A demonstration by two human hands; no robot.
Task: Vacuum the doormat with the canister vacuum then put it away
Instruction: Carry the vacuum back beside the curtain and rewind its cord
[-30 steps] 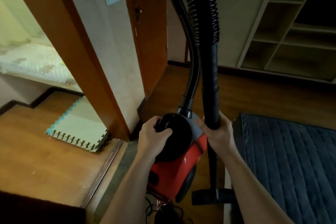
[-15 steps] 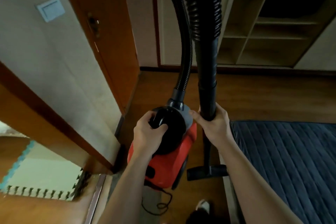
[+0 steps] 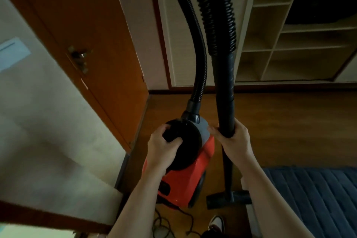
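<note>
Item count: singles, except hands.
1 red canister vacuum (image 3: 185,183), 1 corrugated hose (image 3: 219,15), 1 wand (image 3: 225,92), 1 floor nozzle (image 3: 228,200), 1 power cord (image 3: 192,220), 2 hands (left hand (image 3: 164,147), right hand (image 3: 234,140)), 1 quilted mat (image 3: 313,199), 1 door (image 3: 92,35), 1 shelf unit (image 3: 270,44), 1 shoe (image 3: 217,222).

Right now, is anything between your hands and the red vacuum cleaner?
Nothing visible stands between them. The left hand grips the black round handle on top of the red canister vacuum, and the right hand grips its black plastic wand tube.
</note>
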